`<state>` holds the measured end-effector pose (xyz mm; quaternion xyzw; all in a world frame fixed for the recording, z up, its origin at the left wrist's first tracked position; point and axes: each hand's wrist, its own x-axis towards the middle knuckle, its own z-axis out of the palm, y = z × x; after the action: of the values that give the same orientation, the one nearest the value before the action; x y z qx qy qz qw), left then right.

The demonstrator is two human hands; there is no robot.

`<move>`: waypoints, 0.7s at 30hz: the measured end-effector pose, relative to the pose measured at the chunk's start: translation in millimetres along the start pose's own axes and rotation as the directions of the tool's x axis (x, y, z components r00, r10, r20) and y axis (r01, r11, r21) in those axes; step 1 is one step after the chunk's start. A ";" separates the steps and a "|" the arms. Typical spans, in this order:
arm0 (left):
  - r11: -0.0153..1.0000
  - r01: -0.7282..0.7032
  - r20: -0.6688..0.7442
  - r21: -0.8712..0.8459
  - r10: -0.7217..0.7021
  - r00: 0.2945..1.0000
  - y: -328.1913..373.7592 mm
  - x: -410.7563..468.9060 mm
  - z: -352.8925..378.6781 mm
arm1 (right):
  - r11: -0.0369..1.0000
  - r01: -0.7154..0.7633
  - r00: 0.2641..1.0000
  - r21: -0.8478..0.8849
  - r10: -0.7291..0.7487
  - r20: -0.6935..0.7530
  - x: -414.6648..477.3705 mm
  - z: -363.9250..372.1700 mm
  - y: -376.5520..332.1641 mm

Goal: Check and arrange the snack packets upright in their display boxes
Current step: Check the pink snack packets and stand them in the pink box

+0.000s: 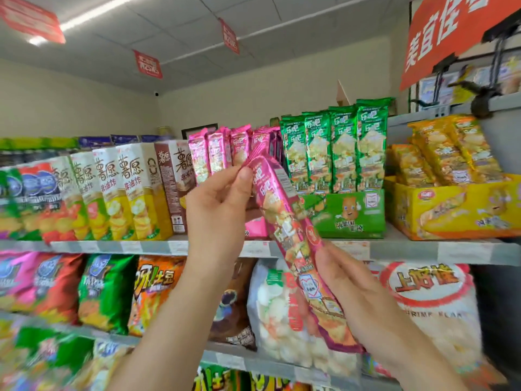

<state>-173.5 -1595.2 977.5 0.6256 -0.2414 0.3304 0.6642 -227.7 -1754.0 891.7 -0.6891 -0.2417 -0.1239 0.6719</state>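
Observation:
A long pink snack packet [293, 235] is held slanted in front of the top shelf, its top leaning left. My left hand [218, 201] pinches its upper end between thumb and fingers. My right hand [349, 280] grips its lower part from the right side. Behind it, several pink packets [217, 153] stand upright in a pink display box [255, 225], mostly hidden by my left hand. To the right, green packets [335, 148] stand upright in a green box [349, 213]. Yellow packets [448, 150] lean back in a yellow box [451, 210].
Tall white and brown chip cartons [135, 190] fill the top shelf on the left. The grey shelf edge [408, 251] carries price tags. Large chip bags [152, 289] and a shrimp-cracker bag [434, 309] crowd the shelf below. A red sign [451, 32] hangs at upper right.

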 end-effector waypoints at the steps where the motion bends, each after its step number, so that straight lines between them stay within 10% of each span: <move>1: 0.998 0.056 0.015 -0.041 -0.055 0.998 3.4 -2.5 2.0 | 0.998 0.045 0.998 -0.039 -0.047 -0.046 -2.8 -0.2 2.0; 10: 0.993 0.080 -0.011 -0.090 -0.082 0.997 17.7 -18.1 16.4 | 0.869 0.128 0.965 -0.478 -0.221 -0.143 -10.4 19.3 4.7; 21: 0.936 0.287 0.143 -0.203 -0.262 0.955 -0.4 -57.0 28.8 | 0.907 0.096 0.920 -0.410 -0.238 -0.310 -12.7 17.1 4.1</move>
<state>-208.4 -1631.6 938.3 0.5928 -0.2243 0.1694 0.7547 -239.1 -1739.2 880.7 -0.7505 -0.1470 -0.3487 0.5417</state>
